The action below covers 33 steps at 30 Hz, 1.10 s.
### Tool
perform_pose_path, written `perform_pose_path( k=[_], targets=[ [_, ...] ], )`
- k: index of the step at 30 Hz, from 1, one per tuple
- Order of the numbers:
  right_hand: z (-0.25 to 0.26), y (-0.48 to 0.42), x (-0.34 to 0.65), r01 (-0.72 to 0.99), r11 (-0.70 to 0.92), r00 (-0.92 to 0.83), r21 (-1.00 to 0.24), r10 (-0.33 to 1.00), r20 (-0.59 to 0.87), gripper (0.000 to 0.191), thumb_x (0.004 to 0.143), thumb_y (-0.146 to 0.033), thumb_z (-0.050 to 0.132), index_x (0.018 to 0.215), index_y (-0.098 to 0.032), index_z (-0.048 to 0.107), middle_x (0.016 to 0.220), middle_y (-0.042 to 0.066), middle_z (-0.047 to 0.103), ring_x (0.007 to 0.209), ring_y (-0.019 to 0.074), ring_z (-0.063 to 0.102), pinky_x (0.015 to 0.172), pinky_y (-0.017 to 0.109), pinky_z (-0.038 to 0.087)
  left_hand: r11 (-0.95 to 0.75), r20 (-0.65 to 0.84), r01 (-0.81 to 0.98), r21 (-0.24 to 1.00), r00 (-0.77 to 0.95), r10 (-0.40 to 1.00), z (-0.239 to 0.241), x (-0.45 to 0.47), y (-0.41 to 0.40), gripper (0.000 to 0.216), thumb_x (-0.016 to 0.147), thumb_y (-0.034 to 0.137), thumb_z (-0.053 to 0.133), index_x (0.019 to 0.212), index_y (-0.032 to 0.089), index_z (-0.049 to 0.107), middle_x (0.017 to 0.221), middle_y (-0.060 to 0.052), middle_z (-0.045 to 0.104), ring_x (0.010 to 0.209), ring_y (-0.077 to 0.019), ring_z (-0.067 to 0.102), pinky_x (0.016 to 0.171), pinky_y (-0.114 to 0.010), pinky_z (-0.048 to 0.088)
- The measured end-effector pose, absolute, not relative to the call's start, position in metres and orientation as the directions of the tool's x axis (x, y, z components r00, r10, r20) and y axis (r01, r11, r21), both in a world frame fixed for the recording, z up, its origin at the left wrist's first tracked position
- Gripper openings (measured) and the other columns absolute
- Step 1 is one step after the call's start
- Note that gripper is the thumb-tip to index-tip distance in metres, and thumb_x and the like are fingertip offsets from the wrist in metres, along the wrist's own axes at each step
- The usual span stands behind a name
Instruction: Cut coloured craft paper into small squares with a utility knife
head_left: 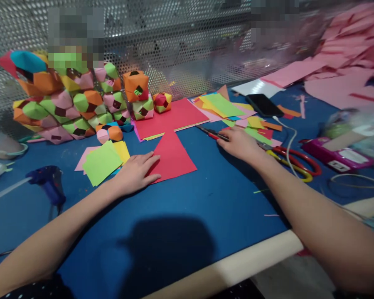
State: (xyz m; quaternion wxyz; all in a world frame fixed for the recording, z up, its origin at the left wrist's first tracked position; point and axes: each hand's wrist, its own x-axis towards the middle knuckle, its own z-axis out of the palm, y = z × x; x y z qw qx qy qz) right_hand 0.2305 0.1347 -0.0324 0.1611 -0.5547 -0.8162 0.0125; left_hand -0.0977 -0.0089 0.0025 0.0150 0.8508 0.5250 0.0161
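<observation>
My left hand [140, 172] lies flat, fingers spread, on the left edge of a red sheet of paper folded to a point at the top [177, 160]. Farther right, my right hand [239, 143] has its fingers closed round the near end of a slim black-and-red tool that looks like a craft knife [213, 133]. The tool's thin tip points left, toward the stacked red sheets [174, 118]. Large scissors [296, 162] with red and yellow handles lie by my right wrist, their blades partly hidden.
Folded paper balls [87, 104] are stacked along the perforated metal screen. Green and yellow squares [102, 164] and a blue glue gun [48, 182] lie left. Rightward are paper scraps [255, 124], a phone [264, 105], a white cable [291, 145], a purple box [338, 155] and pink paper [349, 54].
</observation>
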Motion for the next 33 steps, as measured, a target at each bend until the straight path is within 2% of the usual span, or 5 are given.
perform_pose_path(
  k=[9,17,22,28,33],
  targets=[
    [-0.016,0.126,0.229,0.843,0.484,-0.43,-0.236,0.869,0.247,0.026,0.08,-0.022,0.057,0.098,-0.011,0.072,0.099,0.02,0.066,0.095,0.0354,0.062,0.08,0.046,0.046,-0.348,0.213,0.935,0.075,0.325,0.921,-0.006,-0.091,-0.013,0.048,0.092,0.039,0.052,0.134,0.017,0.048,0.109,-0.013,0.06,0.098,-0.0278,0.056,0.085,-0.043,0.048],
    [-0.001,0.082,0.179,0.459,0.774,-0.664,-0.435,0.625,0.412,0.061,0.087,-0.035,0.062,0.141,-0.012,0.047,0.141,0.016,0.053,0.13,0.0236,0.048,0.105,0.037,0.04,-0.481,0.331,0.867,0.133,0.419,0.846,-0.005,-0.083,-0.013,0.039,0.091,0.015,0.038,0.127,0.02,0.05,0.093,-0.008,0.06,0.088,-0.0207,0.058,0.078,-0.035,0.05],
    [0.001,0.072,0.169,0.326,0.788,-0.756,-0.522,0.549,0.357,0.019,0.085,-0.02,0.061,0.1,-0.019,0.074,0.094,0.001,0.076,0.085,0.0137,0.068,0.079,0.023,0.05,-0.539,0.394,0.842,-0.02,0.502,0.77,-0.001,-0.065,-0.02,0.035,0.094,0.015,0.037,0.124,0.02,0.054,0.094,-0.009,0.062,0.087,-0.0222,0.057,0.075,-0.036,0.049],
    [0.004,0.125,0.202,0.579,0.527,-0.397,-0.622,0.849,0.349,0.019,0.093,-0.025,0.056,0.093,-0.014,0.072,0.094,0.004,0.072,0.09,0.0186,0.067,0.084,0.032,0.052,-0.444,0.55,0.894,-0.063,0.403,0.732,-0.007,-0.061,-0.03,0.035,0.096,0.026,0.042,0.129,0.018,0.052,0.126,-0.017,0.056,0.115,-0.0287,0.054,0.095,-0.046,0.048],
    [-0.01,0.17,0.248,0.7,0.207,0.042,-0.684,0.944,0.328,0.035,0.093,-0.036,0.058,0.124,-0.018,0.057,0.125,0.01,0.059,0.105,0.0221,0.061,0.087,0.044,0.054,-0.369,0.349,0.928,0.059,0.327,0.878,-0.016,-0.064,-0.032,0.042,0.091,0.045,0.054,0.123,0.017,0.059,0.138,-0.018,0.052,0.125,-0.0326,0.052,0.103,-0.049,0.045]
  ],
)
